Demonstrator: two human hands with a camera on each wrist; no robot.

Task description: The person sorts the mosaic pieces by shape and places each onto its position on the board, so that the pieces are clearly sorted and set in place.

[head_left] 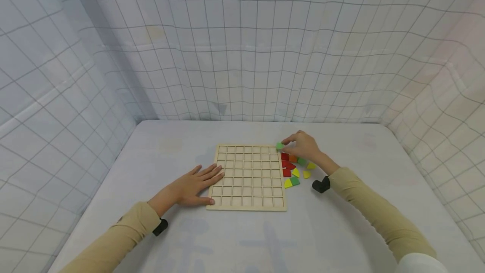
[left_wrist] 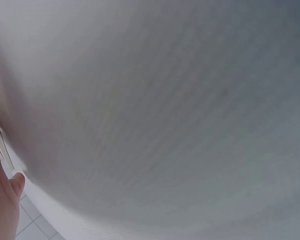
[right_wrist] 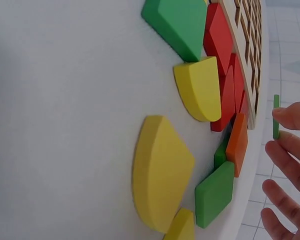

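A wooden grid board (head_left: 242, 182) with rows of square recesses lies flat on the table. My left hand (head_left: 195, 186) rests with spread, straight fingers on the board's left edge; in the left wrist view only part of that hand (left_wrist: 5, 200) shows at the left border. My right hand (head_left: 305, 145) pinches a green block (head_left: 279, 145) between thumb and fingers at the board's top right corner. From the right wrist camera, the thin green block (right_wrist: 276, 117) appears edge-on, held clear of the table pieces. Whether it touches the board cannot be told.
Beside the board's right edge lie several loose pieces: red blocks (head_left: 286, 172), an orange block (right_wrist: 237, 145), green blocks (right_wrist: 215, 195) and yellow rounded pieces (right_wrist: 162, 172). A white cloth covers the table (head_left: 242, 239). Checked curtains (head_left: 242, 54) enclose the back and sides.
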